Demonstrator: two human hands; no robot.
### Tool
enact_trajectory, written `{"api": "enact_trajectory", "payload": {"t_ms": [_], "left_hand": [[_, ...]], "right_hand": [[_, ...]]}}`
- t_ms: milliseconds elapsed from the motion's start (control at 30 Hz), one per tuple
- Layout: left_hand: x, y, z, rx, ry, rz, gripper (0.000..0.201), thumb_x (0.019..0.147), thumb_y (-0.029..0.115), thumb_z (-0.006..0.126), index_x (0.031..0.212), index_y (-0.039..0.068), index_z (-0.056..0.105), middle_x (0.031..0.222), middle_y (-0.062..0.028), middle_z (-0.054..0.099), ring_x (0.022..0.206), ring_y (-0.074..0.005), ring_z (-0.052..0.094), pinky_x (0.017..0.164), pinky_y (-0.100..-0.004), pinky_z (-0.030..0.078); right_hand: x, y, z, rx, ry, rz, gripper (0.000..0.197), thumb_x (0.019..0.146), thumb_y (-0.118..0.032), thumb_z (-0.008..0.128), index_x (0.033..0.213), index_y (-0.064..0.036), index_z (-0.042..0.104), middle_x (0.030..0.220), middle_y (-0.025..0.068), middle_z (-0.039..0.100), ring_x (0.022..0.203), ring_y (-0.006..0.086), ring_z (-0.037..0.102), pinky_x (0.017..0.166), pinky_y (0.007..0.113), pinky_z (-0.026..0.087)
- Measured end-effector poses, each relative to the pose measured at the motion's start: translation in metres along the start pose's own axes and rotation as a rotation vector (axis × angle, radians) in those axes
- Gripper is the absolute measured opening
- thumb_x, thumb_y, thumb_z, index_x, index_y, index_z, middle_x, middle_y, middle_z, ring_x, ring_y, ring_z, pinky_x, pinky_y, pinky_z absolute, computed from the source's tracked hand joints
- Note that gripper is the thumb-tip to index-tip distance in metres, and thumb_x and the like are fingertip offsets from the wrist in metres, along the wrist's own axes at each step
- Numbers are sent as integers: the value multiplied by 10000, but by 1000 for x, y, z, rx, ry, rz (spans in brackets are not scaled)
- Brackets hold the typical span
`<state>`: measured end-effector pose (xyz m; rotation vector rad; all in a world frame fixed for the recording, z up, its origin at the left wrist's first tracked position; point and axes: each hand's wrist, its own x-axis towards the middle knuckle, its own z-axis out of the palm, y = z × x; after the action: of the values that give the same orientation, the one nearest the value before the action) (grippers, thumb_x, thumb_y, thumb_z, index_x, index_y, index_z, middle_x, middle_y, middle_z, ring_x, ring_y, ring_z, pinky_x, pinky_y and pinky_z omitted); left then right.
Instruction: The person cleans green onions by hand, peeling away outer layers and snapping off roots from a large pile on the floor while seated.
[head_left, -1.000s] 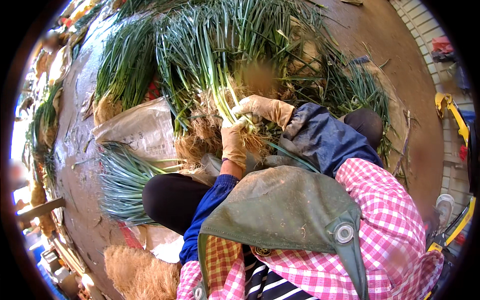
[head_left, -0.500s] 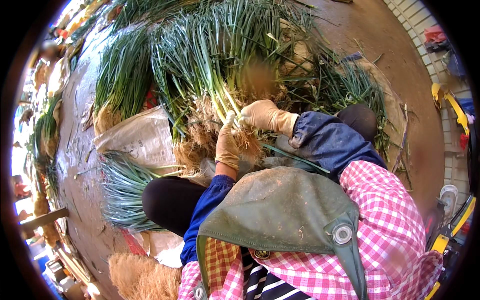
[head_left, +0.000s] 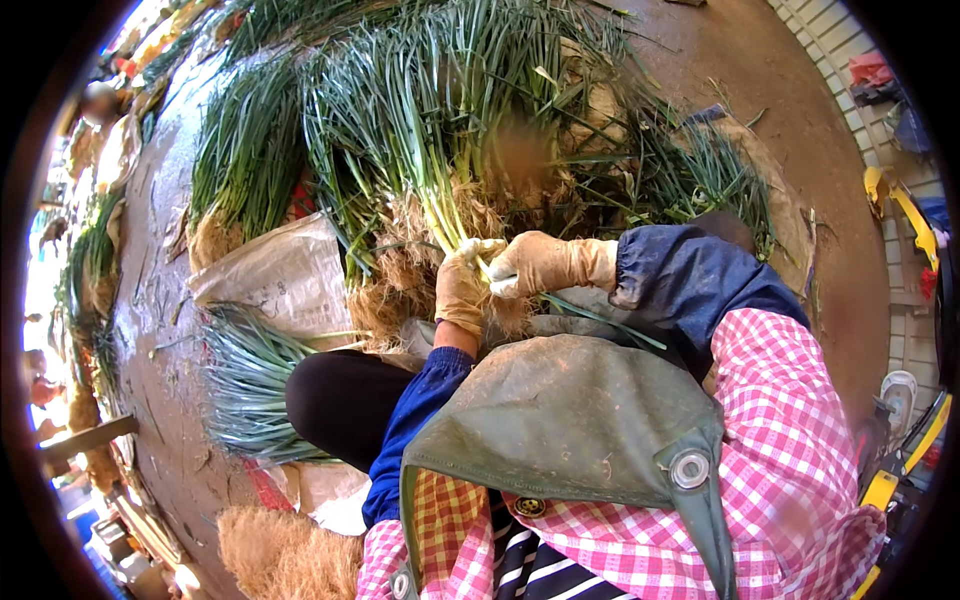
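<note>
A: What does the left hand (head_left: 460, 285), in its soiled tan glove, have hold of?

B: Its fingers are wrapped closed around the lower stems of a few slender, pale yellow-green onion stalks (head_left: 441, 215).

A: And where are those stalks?

B: At the near side of the broad heap of long, dark-green onions with shaggy brown roots (head_left: 470, 90). Their tops run in among the heap's leaves and their lower ends point toward the wearer.

A: The right hand (head_left: 550, 262)?

B: Gloved in tan too, it is just beside the left one, at the heap's near edge by the stalks' lower ends. Its fingers are curled in, the tips close together; whether they pinch anything cannot be told.

A: What else lies about the heap?

B: To its left, a thick upright-leafed bundle of green onions (head_left: 245, 150); left and nearer the wearer, a crinkled beige sheet (head_left: 285, 270), then a fanned bluish-green onion bundle (head_left: 255, 385), and nearer again a fluffy light-brown fibrous mound (head_left: 285, 550). Directly on the heap's near side is a dark olive-green apron (head_left: 560, 420) with a round metal eyelet (head_left: 688, 468).
</note>
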<state>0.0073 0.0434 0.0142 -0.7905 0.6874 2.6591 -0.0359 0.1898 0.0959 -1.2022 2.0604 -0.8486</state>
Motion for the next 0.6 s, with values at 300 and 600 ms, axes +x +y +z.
{"api": "enact_trajectory", "payload": {"t_ms": [300,600], "left_hand": [[-5,20,-1,45,-19,170,304,912,158,459,1091,-80,520,965,-231,614,854,-331,628,720,-396,556],[-9,16,-13,188,-108,91,277,889,106,474,1121,-9,571,977,-58,624,682,-117,514,632,-256,485]], "right_hand": [[-3,53,-8,-667,-775,533,340,743,-408,649,936,-130,683,846,93,657,795,231,624,668,356,474],[100,133,25,-47,242,634,519,778,-338,613,1169,-6,532,1019,197,625,935,318,608,746,396,478]]}}
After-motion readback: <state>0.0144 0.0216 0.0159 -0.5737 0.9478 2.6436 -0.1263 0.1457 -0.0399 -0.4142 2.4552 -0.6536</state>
